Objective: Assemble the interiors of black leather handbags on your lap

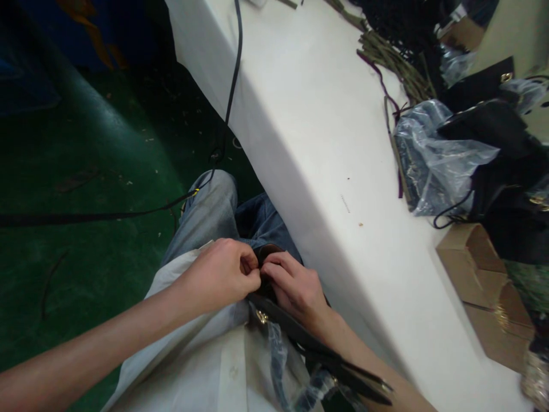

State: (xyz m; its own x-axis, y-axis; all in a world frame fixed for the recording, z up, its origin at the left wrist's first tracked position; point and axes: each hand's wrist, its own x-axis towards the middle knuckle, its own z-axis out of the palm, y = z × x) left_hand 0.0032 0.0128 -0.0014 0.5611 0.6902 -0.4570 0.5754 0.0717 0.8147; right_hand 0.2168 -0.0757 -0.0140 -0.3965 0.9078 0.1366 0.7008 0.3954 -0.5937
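While the black bag (311,342) rests against the white shirt (193,360), just off the table (364,269)'s near edge, the left hand (227,269) curls into a pinch and the right hand (300,286) bends loosely at its opening, their grip hidden. Work looks unfinished, plastic wrapping (278,357) hanging there; how much remains cannot be told.

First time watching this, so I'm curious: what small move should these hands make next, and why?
Perhaps steady the black item with the right hand while the left hand pinches at its edge: both hands meet there, and the item is in front of the shirt, not on the white table.
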